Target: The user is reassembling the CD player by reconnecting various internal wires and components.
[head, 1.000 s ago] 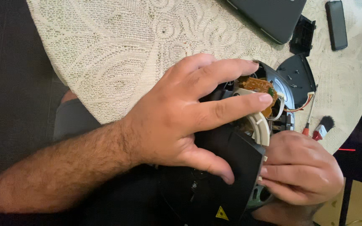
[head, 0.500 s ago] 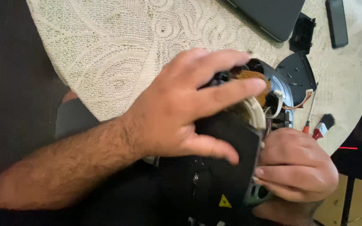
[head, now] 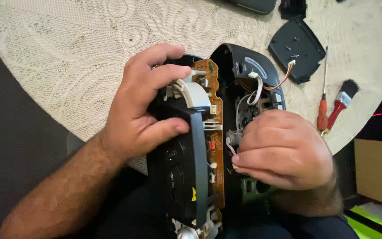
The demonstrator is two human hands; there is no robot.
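An opened black electronic device lies at the table's near edge, split in two. My left hand point(head: 144, 108) grips the inner black assembly point(head: 180, 172), thumb on its side and fingers over a white curved plastic part point(head: 195, 93). A brown circuit board point(head: 215, 132) stands on edge along this assembly. My right hand point(head: 281, 150) holds the other half, the black outer shell point(head: 248, 62), with fingers curled into its inside among white and orange wires point(head: 261, 84).
A lace tablecloth point(head: 67, 57) covers the round table. A loose black cover point(head: 297, 44) with small screws on it lies at the upper right. An orange-handled screwdriver point(head: 322, 106) and a red-handled brush point(head: 339, 106) lie beside it. A cardboard box point(head: 379, 170) sits off the table's right.
The device has been opened wider: my left hand has drawn the inner assembly away from the shell, showing the circuit board and wiring. The view has moved closer.
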